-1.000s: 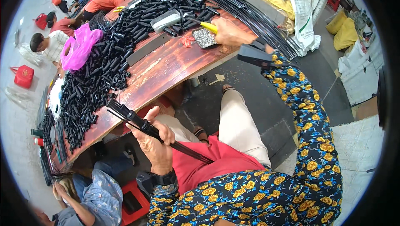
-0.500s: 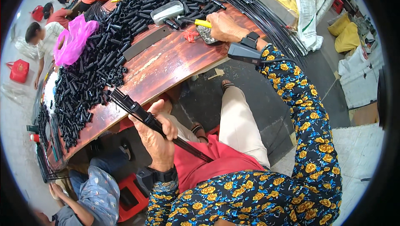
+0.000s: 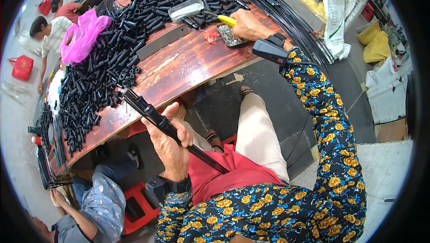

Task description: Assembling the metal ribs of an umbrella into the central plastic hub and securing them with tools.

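At centre, the left hand point(image 3: 172, 142) is curling closed around slim black rods point(image 3: 151, 114), apparently keeping them bundled. Upper centre, the right hand point(image 3: 251, 26) is gripping a yellow-handled tool point(image 3: 227, 20) near a shallow tray point(image 3: 231, 43). Short black plastic tubes point(image 3: 92, 93) are lying across the reddish wooden tabletop point(image 3: 179, 77).

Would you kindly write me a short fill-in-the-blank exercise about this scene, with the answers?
1. The left hand holds a bundle of thin rods coloured ____.
2. The right hand holds a tool whose visible handle is ____.
3. The person's sleeves are patterned with blue and yellow ____.
4. The yellow sacks lie to the person's ____ side.

Missing words: black; yellow; flowers; right.
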Tool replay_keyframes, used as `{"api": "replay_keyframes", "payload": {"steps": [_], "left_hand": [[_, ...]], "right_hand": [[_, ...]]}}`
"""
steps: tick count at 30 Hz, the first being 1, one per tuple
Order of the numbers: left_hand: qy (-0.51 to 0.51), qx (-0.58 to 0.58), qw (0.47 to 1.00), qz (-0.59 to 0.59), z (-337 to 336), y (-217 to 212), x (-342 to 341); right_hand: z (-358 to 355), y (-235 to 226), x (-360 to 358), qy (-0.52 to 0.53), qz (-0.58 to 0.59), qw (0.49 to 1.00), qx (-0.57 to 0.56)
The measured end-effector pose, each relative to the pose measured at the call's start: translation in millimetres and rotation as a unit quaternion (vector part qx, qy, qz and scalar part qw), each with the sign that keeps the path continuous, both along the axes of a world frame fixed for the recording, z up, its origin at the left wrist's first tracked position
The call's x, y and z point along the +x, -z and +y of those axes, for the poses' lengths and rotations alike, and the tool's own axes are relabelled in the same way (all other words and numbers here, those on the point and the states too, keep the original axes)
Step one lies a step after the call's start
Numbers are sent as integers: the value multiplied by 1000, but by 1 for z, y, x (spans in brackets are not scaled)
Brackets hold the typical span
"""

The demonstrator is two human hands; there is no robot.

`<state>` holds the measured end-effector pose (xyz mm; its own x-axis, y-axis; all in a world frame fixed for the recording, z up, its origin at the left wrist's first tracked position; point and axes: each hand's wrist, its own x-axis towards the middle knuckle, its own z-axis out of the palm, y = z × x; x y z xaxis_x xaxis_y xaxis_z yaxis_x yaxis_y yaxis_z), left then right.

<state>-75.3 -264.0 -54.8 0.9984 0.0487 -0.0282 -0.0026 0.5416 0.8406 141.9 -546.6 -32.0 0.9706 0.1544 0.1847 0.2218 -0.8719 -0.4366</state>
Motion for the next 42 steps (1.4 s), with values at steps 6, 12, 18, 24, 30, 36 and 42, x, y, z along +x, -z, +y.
{"api": "replay_keyframes", "payload": {"steps": [6, 12, 18, 24, 30, 36, 42], "left_hand": [[0, 11, 1000, 4, -5, -4, -2], [-12, 29, 999, 28, -7, -11, -7], [-6, 38, 999, 16, -12, -17, -14], [7, 76, 997, -27, -14, -27, -27], [4, 16, 999, -40, -9, -27, -39], [10, 16, 998, -61, -5, -24, -43], [30, 15, 998, -56, -8, -28, -41]], "right_hand": [[-13, -8, 4, 59, 73, 990, 105], [1, -29, -51, -24, 212, 838, 502], [53, -22, -125, -124, 186, 728, 648], [108, -26, -189, -174, 242, 620, 726], [130, -26, -219, -200, 249, 566, 760], [132, -26, -231, -179, 172, 651, 717], [127, -34, -234, -154, 124, 744, 639]]}}
